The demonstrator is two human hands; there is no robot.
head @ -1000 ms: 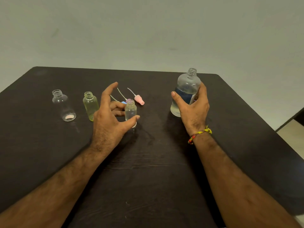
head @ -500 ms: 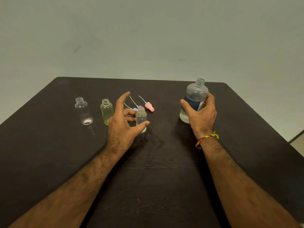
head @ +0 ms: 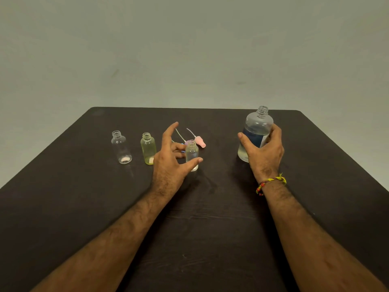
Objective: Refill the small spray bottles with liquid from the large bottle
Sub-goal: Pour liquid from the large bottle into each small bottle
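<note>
Three small uncapped bottles stand on the dark table (head: 210,218): a clear one (head: 121,149) at the left, a yellowish one (head: 148,149) beside it, and a clear one (head: 192,153) in the middle. My left hand (head: 172,159) is spread around the middle bottle, thumb in front of its base, fingers behind; I cannot tell whether it touches. My right hand (head: 264,152) grips the large uncapped bottle (head: 255,129), which stands upright with clear liquid and a blue label.
Loose spray heads with thin white tubes lie behind the middle bottle, a pink one (head: 200,141) plainest, a purple and a blue one partly hidden by my fingers. A braided yellow and red band (head: 271,182) circles my right wrist. The table's far edge meets a plain wall.
The view has tilted up, so the table sits lower in the frame. Both hands keep the same poses around the middle bottle and the large bottle.
</note>
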